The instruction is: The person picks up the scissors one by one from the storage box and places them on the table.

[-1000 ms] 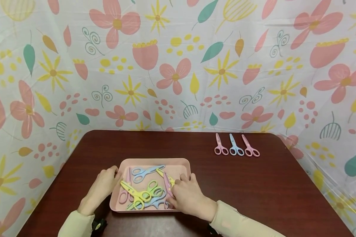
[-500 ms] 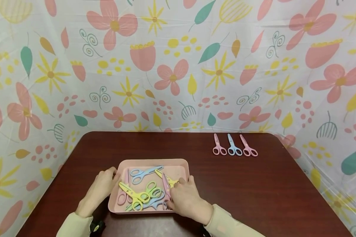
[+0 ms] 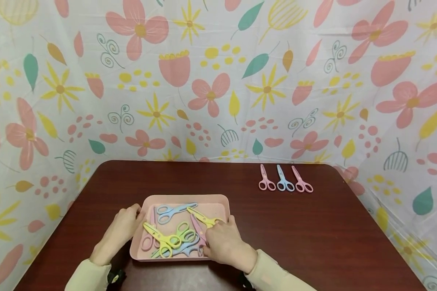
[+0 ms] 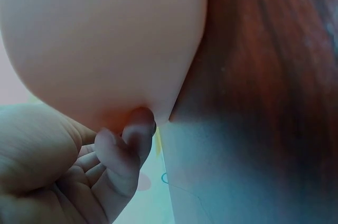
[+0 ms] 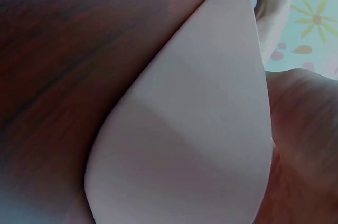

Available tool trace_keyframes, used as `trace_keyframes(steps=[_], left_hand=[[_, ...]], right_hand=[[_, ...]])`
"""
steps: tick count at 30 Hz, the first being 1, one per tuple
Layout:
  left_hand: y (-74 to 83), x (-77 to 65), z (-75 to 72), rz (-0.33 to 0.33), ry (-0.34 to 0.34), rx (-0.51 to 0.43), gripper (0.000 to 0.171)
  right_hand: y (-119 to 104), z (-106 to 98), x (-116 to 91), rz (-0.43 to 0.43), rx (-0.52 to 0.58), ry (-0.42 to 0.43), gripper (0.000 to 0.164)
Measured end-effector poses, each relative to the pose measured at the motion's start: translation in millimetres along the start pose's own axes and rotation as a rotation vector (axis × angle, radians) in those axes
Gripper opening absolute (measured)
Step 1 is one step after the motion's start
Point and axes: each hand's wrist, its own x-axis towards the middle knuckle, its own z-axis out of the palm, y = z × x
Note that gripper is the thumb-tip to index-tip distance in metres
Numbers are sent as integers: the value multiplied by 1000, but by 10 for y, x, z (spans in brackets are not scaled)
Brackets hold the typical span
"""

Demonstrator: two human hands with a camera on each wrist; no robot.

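Observation:
A pink tray [image 3: 215, 208] holds several pastel scissors. My left hand [image 3: 119, 226] grips its left edge; in the left wrist view, fingertips of the left hand [image 4: 113, 160] press on the outer wall of the tray [image 4: 105, 39]. My right hand [image 3: 228, 242] reaches over the tray's front right corner, its curled fingers on pink scissors [image 3: 197, 227], whose handles it partly hides. Yellow scissors [image 3: 202, 217] lie just behind. Blue scissors [image 3: 175, 211], yellow scissors [image 3: 154, 232] and green-handled scissors [image 3: 183, 228] lie farther left. The tray wall [image 5: 185, 108] hides the right fingers in the right wrist view.
Pink scissors [image 3: 264, 178], blue scissors [image 3: 282, 178] and another pink pair [image 3: 299, 178] stand in a row at the back right of the dark brown table [image 3: 295, 226]. Behind the table hangs a floral cloth [image 3: 218, 121].
The pink scissors at my right fingers have swung, their tip now farther left in the tray. More of the yellow pair behind them shows. The left hand stays on the tray.

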Motion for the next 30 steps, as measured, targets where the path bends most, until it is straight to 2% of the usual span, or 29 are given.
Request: trace_keyframes(steps=[11,21,26,30], left_hand=[[-9,-9,-6,-4,6,-2,13],[3,-11,-2,-1,-3,-3,14],[-8,-3,-8,14,15,-3,13],[-14,-4,-12,12,14,-6,14]], right_hand=[[1,27,-3,12,-40,32,34],[20,75,14,35,7,83,31],[71,10,29,38,25,138,30],[122,-98,7,46,49,141,33]])
